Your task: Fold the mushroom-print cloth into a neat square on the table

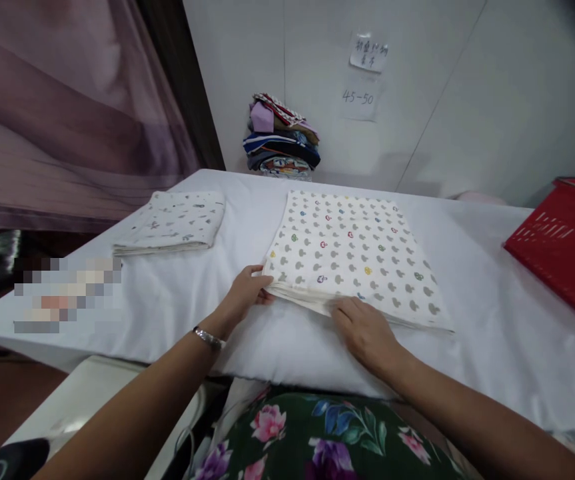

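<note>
Floral garment (312,433) nearest us. Grey-print cloth (352,247) on white-covered table (502,320), just beyond us, near edge running left-right. Our left hand (243,291) pinches left near corner; our right hand (367,335) curls at mid-edge, grip unclear.

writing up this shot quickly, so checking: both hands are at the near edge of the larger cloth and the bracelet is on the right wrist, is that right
Not quite: the head view shows the bracelet on the left wrist, not the right. The left hand and right hand are both at the larger cloth's near edge.
</note>
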A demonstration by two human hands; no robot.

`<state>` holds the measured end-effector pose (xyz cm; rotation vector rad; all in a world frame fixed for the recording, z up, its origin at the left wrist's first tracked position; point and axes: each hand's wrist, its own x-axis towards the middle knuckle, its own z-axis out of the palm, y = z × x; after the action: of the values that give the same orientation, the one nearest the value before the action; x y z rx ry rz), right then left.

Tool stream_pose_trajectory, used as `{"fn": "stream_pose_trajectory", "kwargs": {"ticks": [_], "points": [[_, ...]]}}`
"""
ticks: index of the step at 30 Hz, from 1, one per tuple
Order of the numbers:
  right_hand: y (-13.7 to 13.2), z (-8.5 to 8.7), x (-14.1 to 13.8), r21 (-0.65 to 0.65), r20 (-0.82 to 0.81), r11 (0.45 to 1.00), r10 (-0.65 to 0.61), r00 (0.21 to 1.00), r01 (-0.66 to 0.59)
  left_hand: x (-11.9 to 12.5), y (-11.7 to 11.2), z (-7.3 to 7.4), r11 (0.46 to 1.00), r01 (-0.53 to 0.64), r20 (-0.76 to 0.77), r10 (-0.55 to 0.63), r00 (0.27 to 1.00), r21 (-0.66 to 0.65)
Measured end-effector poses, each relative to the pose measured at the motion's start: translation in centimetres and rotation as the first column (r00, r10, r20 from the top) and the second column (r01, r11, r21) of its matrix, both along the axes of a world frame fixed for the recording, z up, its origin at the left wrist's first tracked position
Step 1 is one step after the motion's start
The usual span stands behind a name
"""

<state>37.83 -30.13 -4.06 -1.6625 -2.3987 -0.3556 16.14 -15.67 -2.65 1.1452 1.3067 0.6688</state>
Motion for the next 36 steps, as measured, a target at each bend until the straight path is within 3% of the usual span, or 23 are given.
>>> {"fn": "stream_pose_trajectory", "kwargs": {"ticks": [3,11,19,28,36], "points": [[-1.2,-0.3,0.3,0.06,-0.025,0.997,0.046,0.999,-0.044,-0.1,-0.4,-0.4,1.0,0.015,-0.027,-0.016,1.0,-0.012],[-1.3,-2.4,0.8,0.026,0.015,1.0,0.002,1.0,-0.002,-0.4,-1.1,-0.2,0.995,0.0,-0.064,0.007,0.998,0.102],[-2.4,-1.2,1.5,0.038,-0.059,0.999,0.03,0.998,-0.028,-0.9,-1.3,-0.6,0.991,0.031,-0.089,-0.02,0.996,0.128],[-3.5,-2.3,3.5,-0.005,-0.006,0.994,-0.107,0.994,0.107,-1.2,-1.1,-0.5,0.992,0.013,-0.103,-0.001,0.995,0.124],[-5.7,-1.0,5.3,-0.05,-0.071,0.994,-0.106,0.992,0.102,-1.2,-0.7,-1.0,0.995,0.021,-0.126,-0.008,0.992,0.1]]}}
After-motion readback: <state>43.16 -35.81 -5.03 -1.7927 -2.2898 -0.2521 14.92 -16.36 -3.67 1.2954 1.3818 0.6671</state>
